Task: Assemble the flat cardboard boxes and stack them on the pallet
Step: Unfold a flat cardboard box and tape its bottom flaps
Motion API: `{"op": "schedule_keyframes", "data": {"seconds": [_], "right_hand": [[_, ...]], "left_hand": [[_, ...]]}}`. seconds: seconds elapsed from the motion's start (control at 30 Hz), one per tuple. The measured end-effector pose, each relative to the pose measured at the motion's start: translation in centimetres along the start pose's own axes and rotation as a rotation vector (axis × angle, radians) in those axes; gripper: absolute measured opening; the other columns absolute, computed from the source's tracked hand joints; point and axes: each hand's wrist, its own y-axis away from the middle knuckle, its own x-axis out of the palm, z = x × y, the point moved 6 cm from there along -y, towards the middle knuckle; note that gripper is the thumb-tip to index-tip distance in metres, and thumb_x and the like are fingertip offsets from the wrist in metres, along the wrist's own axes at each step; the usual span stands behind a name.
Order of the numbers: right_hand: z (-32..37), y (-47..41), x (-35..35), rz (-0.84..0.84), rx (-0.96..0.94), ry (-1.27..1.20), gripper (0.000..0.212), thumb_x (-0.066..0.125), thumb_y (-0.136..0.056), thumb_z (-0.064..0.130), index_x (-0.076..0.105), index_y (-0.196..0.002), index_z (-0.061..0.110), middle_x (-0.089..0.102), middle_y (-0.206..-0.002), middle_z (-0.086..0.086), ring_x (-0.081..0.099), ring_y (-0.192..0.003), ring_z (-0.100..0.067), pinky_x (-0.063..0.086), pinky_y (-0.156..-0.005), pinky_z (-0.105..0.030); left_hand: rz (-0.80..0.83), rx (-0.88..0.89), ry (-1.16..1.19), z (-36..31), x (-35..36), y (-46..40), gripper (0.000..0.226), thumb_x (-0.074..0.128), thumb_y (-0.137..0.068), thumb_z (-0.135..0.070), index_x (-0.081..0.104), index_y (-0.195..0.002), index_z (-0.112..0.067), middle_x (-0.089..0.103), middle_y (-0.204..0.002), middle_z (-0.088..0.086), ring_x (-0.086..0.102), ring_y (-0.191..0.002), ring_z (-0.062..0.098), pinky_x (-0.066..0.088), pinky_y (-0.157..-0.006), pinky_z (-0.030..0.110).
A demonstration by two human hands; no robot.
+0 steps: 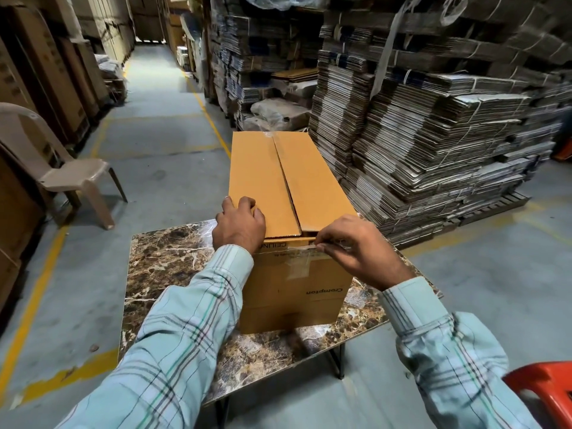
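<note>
Brown cardboard box (291, 212) stands upright on the marble-pattern table (161, 261), long axis running near to far. Top flaps folded down, centre seam slightly gapped at the near end. Clear tape (297, 261) on the near face, looks partly stuck. Bundled flat boxes (433, 144) stacked on a pallet (495, 205), far right.

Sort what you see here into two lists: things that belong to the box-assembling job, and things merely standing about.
Belongs to the job:
- brown cardboard box on the marble-patterned table
- clear packing tape on its near edge
- left hand, right hand
- bundled stacks of flat cardboard
- wooden pallet

Standing about:
- beige plastic chair
- red plastic stool
</note>
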Motion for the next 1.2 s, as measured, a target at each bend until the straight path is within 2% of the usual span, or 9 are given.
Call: {"op": "schedule_keyframes", "data": {"seconds": [0.23, 0.33, 0.43, 0.53, 0.63, 0.77, 0.87, 0.97, 1.2], "right_hand": [[0.9, -0.2, -1.6, -0.203, -0.038, -0.055, 0.032, 0.053, -0.092, 0.035, 0.069, -0.077, 0.011, 0.064, -0.080, 0.001, 0.057, -0.080, -0.014, 0.048, -0.069, -0.032], [-0.8, -0.5, -2.7, -0.388, 0.160, -0.097, 0.032, 0.051, -0.094, 0.033, 0.065, -0.078, 0.010, 0.062, -0.076, 0.000, 0.058, -0.073, -0.016, 0.051, -0.067, -0.040], [-5.1, -0.2, -1.5, -0.157, 0.664, 0.308, 0.031, 0.046, -0.096, 0.042, 0.064, -0.095, 0.018, 0.061, -0.091, 0.001, 0.058, -0.087, -0.018, 0.046, -0.089, -0.044], [-7.3, 0.4, 0.6, 0.068, 0.848, 0.212, 0.038, 0.040, -0.099, 0.044, 0.060, -0.093, 0.012, 0.061, -0.082, -0.002, 0.060, -0.079, -0.016, 0.047, -0.069, -0.029], [-7.9, -0.2, -0.6, 0.111, 0.818, 0.062, 0.036, 0.038, -0.102, 0.037, 0.054, -0.077, 0.016, 0.056, -0.073, 0.000, 0.054, -0.067, -0.012, 0.037, -0.053, -0.022], [-10.3, -1.5, -4.7, 0.163, 0.825, -0.265, 0.041, 0.039, -0.102, 0.029, 0.057, -0.107, -0.007, 0.060, -0.102, -0.011, 0.058, -0.090, -0.026, 0.054, -0.078, -0.030], [-10.3, -4.8, -8.8, 0.022, 0.709, -0.135, 0.041, 0.040, -0.101, 0.030, 0.059, -0.116, -0.004, 0.062, -0.119, -0.021, 0.057, -0.112, -0.034, 0.044, -0.100, -0.051], [-5.5, -7.9, -9.3, -0.029, 0.490, 0.086, 0.030, 0.046, -0.095, 0.024, 0.069, -0.105, 0.009, 0.070, -0.106, -0.008, 0.061, -0.101, -0.027, 0.048, -0.090, -0.037], [-1.3, -5.3, 5.8, 0.292, 0.384, 0.288, 0.025, 0.050, -0.089, 0.033, 0.065, -0.098, 0.015, 0.062, -0.104, -0.006, 0.060, -0.099, -0.028, 0.052, -0.083, -0.042]], "left_hand": [[0.009, 0.008, -0.008, -0.1, 0.0, 0.2, 0.037, 0.034, -0.098, -0.042, 0.045, -0.131, -0.030, 0.030, -0.148, 0.011, 0.045, -0.124, 0.035, 0.042, -0.093, 0.044], [0.032, -0.019, 0.006, 0.1, -0.1, 0.2, 0.037, 0.034, -0.097, -0.043, 0.045, -0.131, -0.032, 0.029, -0.148, 0.016, 0.046, -0.122, 0.038, 0.042, -0.092, 0.044], [0.060, -0.060, 0.029, 0.2, -0.3, 0.5, 0.037, 0.034, -0.097, -0.044, 0.045, -0.131, -0.035, 0.013, -0.155, 0.021, 0.048, -0.119, 0.042, 0.042, -0.094, 0.044], [0.118, -0.091, 0.052, 0.4, -0.3, 0.6, 0.038, 0.033, -0.098, -0.043, 0.043, -0.133, -0.034, 0.024, -0.148, 0.023, 0.051, -0.114, 0.044, 0.041, -0.094, 0.043], [0.159, -0.123, 0.049, -0.3, -1.0, 1.5, 0.037, 0.033, -0.099, -0.039, 0.041, -0.134, -0.028, 0.044, -0.130, 0.020, 0.049, -0.114, 0.040, 0.041, -0.093, 0.043], [0.224, 0.000, -0.096, -3.9, -0.3, 5.8, 0.033, 0.033, -0.100, -0.038, 0.042, -0.126, -0.020, 0.050, -0.120, 0.020, 0.053, -0.108, 0.038, 0.044, -0.076, 0.037], [0.256, 0.305, -0.048, -8.1, 1.4, 8.9, 0.026, 0.040, -0.098, -0.030, 0.054, -0.116, -0.019, 0.051, -0.112, 0.012, 0.058, -0.095, 0.033, 0.051, -0.079, 0.038], [0.261, 0.495, 0.020, -10.4, 2.0, 8.8, 0.025, 0.044, -0.098, -0.026, 0.062, -0.114, -0.019, 0.051, -0.114, 0.007, 0.057, -0.100, 0.029, 0.050, -0.089, 0.043], [-0.001, 0.325, 0.019, -2.6, -0.6, -1.2, 0.022, 0.050, -0.095, -0.015, 0.070, -0.103, -0.017, 0.063, -0.112, 0.008, 0.059, -0.101, 0.029, 0.050, -0.090, 0.041]]}}
